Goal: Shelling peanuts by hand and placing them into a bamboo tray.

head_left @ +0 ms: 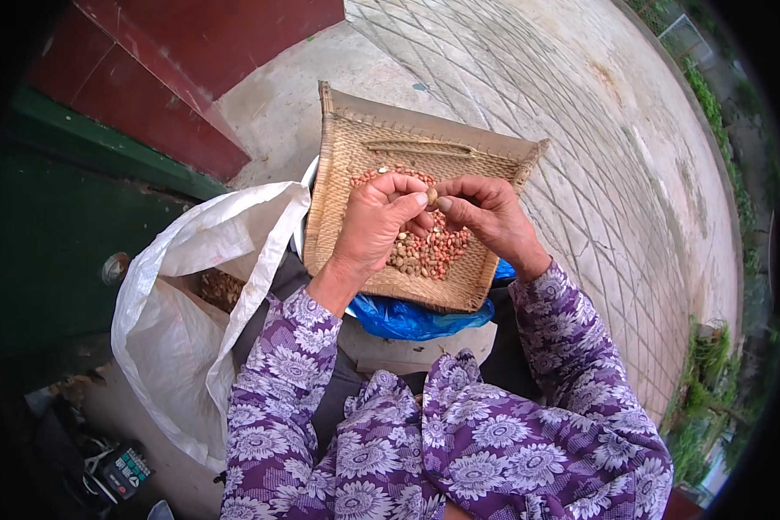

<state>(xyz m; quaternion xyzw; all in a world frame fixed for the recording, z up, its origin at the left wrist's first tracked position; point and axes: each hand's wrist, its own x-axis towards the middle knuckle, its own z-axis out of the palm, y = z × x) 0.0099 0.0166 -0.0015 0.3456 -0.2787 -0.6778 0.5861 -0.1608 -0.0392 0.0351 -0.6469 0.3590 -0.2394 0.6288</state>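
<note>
Between the fingertips of both hands is a small tan peanut in its shell (432, 197). My left hand (378, 213) pinches it from one side, thumb and fingers closed. From the other side my right hand (485, 215) grips it with thumb and forefinger. Both hands are above a woven straw winnowing basket (338, 156). Reddish shelled peanuts (438, 247) are spread across its bottom, with several tan unshelled ones (400, 257) among them at the near side. A thin pale stick or handle (420, 149) lies across the basket's far part.
A white woven sack (182, 381) stands gaping at my left, with brown shells (221, 288) inside. Blue plastic (416, 319) shows under the basket's near edge. A dark green door (52, 234) and a red panel (225, 35) border the left. Grooved concrete (598, 217) stretches away to the right.
</note>
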